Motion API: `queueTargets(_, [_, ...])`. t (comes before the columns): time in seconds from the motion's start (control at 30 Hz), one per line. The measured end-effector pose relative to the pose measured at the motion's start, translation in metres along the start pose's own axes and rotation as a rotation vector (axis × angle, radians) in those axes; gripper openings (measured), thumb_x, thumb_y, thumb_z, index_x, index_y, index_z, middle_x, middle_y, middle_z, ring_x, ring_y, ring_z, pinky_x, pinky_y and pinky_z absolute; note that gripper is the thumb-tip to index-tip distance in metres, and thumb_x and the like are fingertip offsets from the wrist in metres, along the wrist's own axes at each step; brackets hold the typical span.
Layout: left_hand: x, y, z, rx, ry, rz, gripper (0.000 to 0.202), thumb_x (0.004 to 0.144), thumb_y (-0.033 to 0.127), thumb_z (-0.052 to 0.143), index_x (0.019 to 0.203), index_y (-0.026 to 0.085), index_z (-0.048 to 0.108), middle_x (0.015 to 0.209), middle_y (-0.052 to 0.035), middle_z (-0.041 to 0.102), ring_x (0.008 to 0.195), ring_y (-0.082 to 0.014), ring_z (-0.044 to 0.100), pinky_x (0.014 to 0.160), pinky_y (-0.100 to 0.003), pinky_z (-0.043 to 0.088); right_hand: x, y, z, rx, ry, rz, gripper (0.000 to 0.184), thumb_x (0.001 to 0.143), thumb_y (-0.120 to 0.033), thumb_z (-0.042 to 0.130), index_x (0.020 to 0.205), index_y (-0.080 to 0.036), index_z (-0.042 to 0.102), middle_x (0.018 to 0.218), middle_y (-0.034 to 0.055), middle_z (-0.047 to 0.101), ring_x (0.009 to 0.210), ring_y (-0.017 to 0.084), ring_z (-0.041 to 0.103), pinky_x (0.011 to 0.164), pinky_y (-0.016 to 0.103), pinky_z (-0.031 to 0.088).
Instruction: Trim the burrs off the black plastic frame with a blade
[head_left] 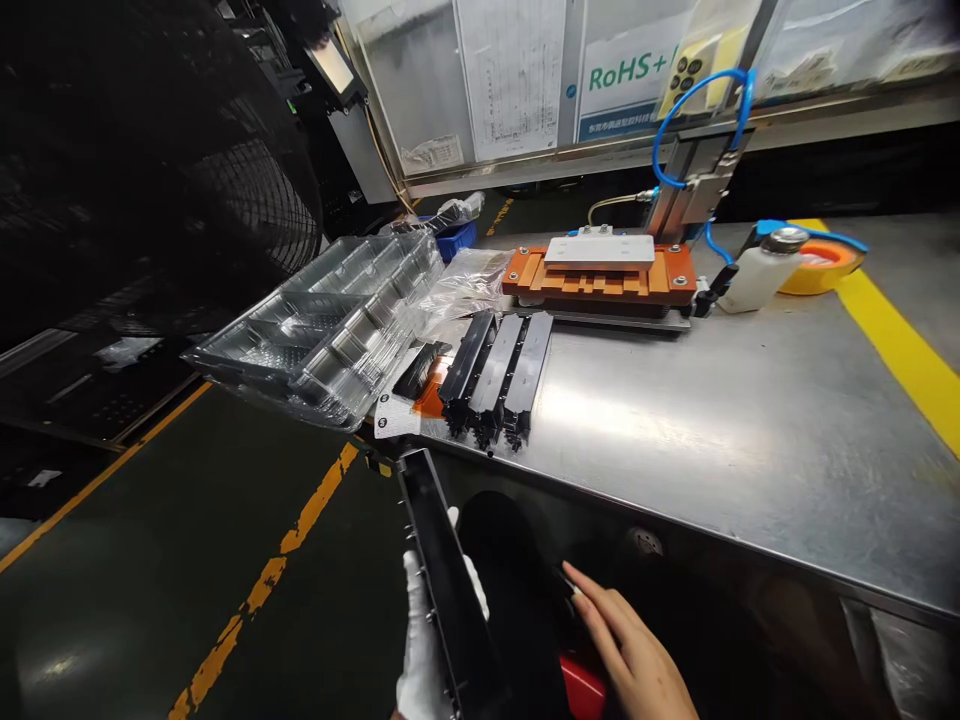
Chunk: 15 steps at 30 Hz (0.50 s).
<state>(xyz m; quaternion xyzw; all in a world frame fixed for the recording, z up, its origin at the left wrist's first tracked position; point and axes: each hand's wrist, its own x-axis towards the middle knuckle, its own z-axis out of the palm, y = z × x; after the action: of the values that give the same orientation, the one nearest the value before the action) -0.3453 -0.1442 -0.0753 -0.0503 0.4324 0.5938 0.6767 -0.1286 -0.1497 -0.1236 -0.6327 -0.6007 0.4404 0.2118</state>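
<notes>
My left hand (pixel 425 640), in a white glove, is wrapped round a long black plastic part (pixel 454 590) with small pins along its left side. It is held tilted in front of the table's near edge, and its lower end runs into dark shadow. Bare and to the right of it, my right hand (pixel 626 640) has thumb and forefinger pinched together on something small and dark that I cannot make out. Three similar black parts (pixel 491 375) lie side by side on the metal table (pixel 637 400), beyond my hands.
Stacked clear plastic trays (pixel 322 330) stand at the left. Behind the parts sits an orange fixture (pixel 600 275) with a metal block on top and a blue air hose (pixel 660 130). A white bottle (pixel 761 270) and a yellow tape roll (pixel 821 265) stand right. A large fan (pixel 247 180) looms left.
</notes>
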Motion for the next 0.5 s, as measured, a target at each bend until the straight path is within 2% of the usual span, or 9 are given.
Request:
queueTargets(0.1, [-0.005,-0.002,-0.014,0.108,0.063,-0.210,0.051,0.086,0.053,0.058,0.131,0.029,0.054,0.079,-0.0003,0.066,0.063,-0.0142,0.062,0.057,-0.026,0.053,0.006,0.001,-0.013,0.087,-0.043,0.022,0.041,0.095,-0.054,0.036,0.124,-0.034,0.057,0.085,-0.0025,0.071,0.080,0.013,0.070,0.072,0.017,0.055])
queueTargets(0.2, [-0.012,-0.010,-0.029,0.179,0.087,-0.349,0.042,0.090,0.048,0.056,0.123,0.022,0.057,0.104,-0.0069,0.067,0.085,-0.0192,0.065,0.073,-0.037,0.056,0.012,-0.017,-0.029,0.049,-0.018,-0.087,0.036,0.095,-0.052,0.040,0.121,-0.037,0.059,0.098,-0.0022,0.069,0.082,0.012,0.068,0.073,0.018,0.054])
queueTargets(0.33, [-0.024,-0.019,-0.035,0.200,0.057,-0.432,0.032,0.091,0.040,0.058,0.116,0.020,0.059,0.116,-0.0080,0.062,0.099,-0.0221,0.062,0.081,-0.042,0.055,0.022,-0.040,-0.044,-0.111,0.057,-0.216,0.035,0.094,-0.053,0.043,0.121,-0.040,0.061,0.079,-0.0043,0.062,0.056,0.008,0.058,0.055,0.018,0.048])
queueTargets(0.5, [-0.031,-0.022,-0.037,0.180,0.021,-0.459,0.031,0.090,0.037,0.059,0.116,0.020,0.058,0.117,-0.0082,0.061,0.101,-0.0229,0.061,0.082,-0.042,0.055,0.030,-0.041,-0.044,-0.252,0.127,-0.294,0.035,0.095,-0.051,0.042,0.122,-0.039,0.061,0.075,-0.0050,0.057,0.053,0.006,0.055,0.053,0.017,0.044])
